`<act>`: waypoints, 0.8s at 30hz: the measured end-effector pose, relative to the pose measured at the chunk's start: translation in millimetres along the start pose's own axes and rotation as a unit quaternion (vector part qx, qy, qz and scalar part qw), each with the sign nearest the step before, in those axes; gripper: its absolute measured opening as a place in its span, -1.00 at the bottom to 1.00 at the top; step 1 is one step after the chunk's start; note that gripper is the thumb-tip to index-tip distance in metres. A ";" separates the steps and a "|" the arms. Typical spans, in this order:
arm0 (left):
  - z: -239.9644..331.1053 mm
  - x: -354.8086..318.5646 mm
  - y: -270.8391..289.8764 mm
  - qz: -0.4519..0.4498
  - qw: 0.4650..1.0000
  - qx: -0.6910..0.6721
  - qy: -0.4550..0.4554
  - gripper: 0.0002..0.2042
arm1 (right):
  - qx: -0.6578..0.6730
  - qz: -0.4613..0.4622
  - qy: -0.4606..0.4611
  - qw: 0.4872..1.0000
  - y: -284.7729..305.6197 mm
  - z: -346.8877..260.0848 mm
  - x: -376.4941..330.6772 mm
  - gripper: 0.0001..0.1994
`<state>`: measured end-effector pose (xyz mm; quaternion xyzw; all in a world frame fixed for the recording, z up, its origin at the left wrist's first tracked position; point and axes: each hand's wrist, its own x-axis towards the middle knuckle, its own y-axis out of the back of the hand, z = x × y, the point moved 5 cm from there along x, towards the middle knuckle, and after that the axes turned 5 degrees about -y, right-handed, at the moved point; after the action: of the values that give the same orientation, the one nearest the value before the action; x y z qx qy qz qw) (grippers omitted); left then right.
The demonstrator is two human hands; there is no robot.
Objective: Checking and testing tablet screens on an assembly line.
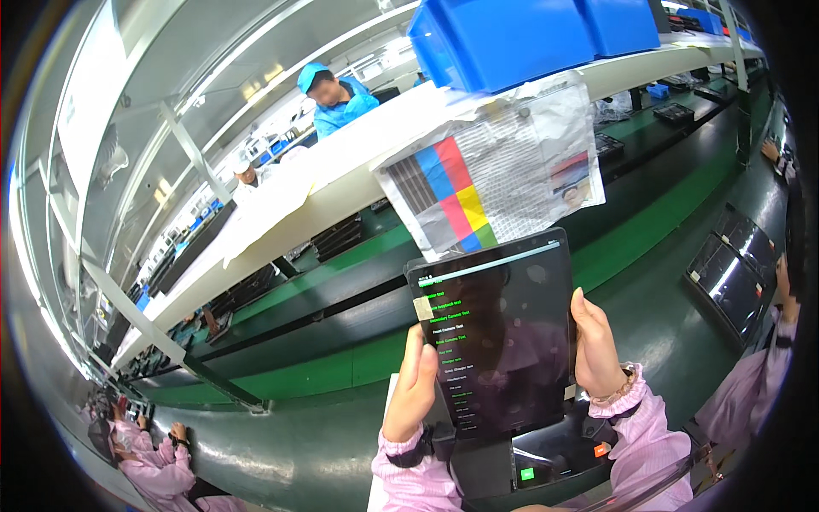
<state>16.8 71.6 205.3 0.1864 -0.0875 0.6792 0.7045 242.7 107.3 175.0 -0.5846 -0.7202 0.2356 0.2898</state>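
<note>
Between left hand (411, 391) and right hand (596, 346) — held tablet (503, 358).

1. Exposure: bright, cool white; ceiling lights (397, 53) visible overhead, left of top centre.
2. White shelf (367, 154) nearly washed out along its top; space beneath it in deep shadow.
3. Tablet (512, 358): dark screen, glowing green lines, faint pale reflections.
4. Dark panels (721, 294), far right: hard white glare streaks. Green surface (316, 444): soft sheen.
5. Left hand (411, 392) and right hand (597, 346) evenly lit, fairly sharp.
6. Far background soft.
7. Fisheye distortion: straight edges bow near rim; corners black.
</note>
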 end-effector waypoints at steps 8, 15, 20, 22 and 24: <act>-35.9 -74.4 -14.1 0.120 0.970 -0.197 0.074 -0.51 | 0.035 -0.038 -0.025 0.998 -3.6 13.8 -1.1 -0.63; -48.7 -146.4 19.4 0.187 0.932 -0.246 0.187 -0.56 | 0.161 -0.163 0.050 0.972 -7.2 -11.3 10.1 -0.35; -68.0 -194.4 45.4 0.257 0.891 -0.257 0.271 -0.53 | 0.091 -0.117 0.202 0.968 20.9 -71.2 6.2 -0.43; -84.8 -209.3 59.9 0.265 0.874 -0.263 0.311 -0.57 | 0.077 -0.091 0.247 0.962 29.6 -89.6 -3.9 -0.49; -106.0 -217.2 74.9 0.257 0.879 -0.254 0.311 -0.56 | 0.064 -0.063 0.244 0.966 35.9 -100.4 -11.2 -0.53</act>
<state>-84.6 -88.1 37.3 -0.2486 -0.0786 0.8138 0.5194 339.3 103.8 221.5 -0.5576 -0.6467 0.1128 0.5081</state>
